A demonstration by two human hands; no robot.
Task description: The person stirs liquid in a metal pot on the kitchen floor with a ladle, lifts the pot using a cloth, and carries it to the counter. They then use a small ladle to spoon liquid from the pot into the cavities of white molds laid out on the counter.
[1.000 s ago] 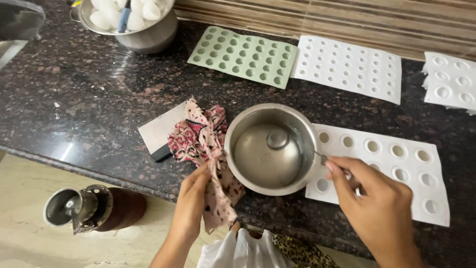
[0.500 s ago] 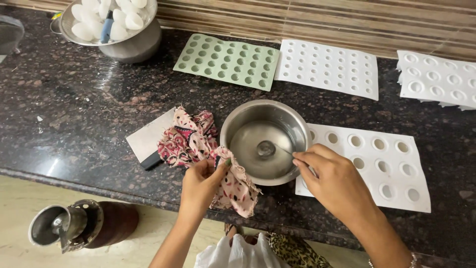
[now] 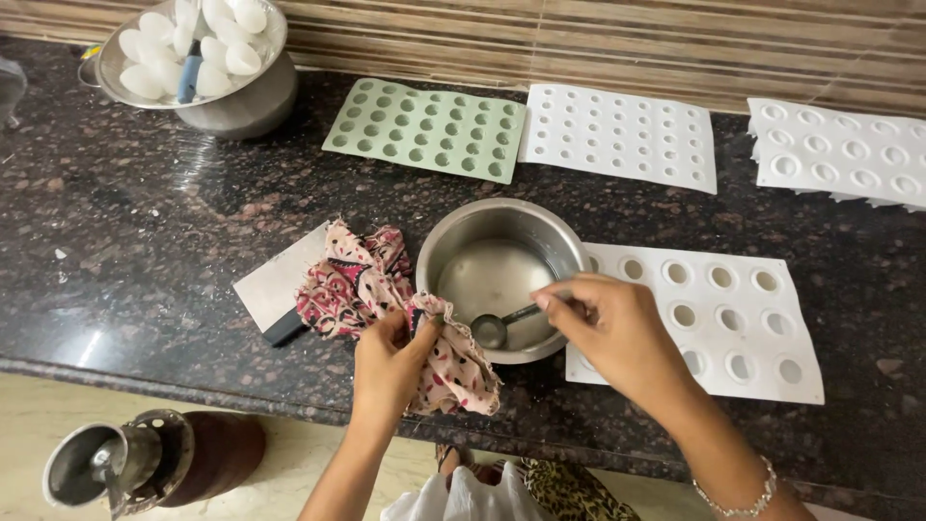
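A steel bowl (image 3: pixel 502 275) stands on the dark granite counter (image 3: pixel 145 241). My right hand (image 3: pixel 617 328) reaches over the bowl's right rim and grips the handle of a small metal spoon (image 3: pixel 494 328) that rests inside the bowl. My left hand (image 3: pixel 391 362) pinches a red and cream patterned cloth (image 3: pixel 357 285) at the bowl's left rim. Part of the cloth hangs over the counter's front edge. A white mould tray (image 3: pixel 762 333) with round cavities lies under my right hand, touching the bowl.
At the back lie a green mould tray (image 3: pixel 429 130) and two white mould trays (image 3: pixel 622 135) (image 3: pixel 849 154). A steel bowl of white oval pieces (image 3: pixel 193 58) stands back left. A flat scraper (image 3: pixel 275 289) lies under the cloth. A metal and brown vessel (image 3: pixel 154 463) sits on the floor.
My left hand has gathered the cloth closer to the bowl's rim. My right hand has moved left over the bowl and the spoon now rests near the bowl's front.
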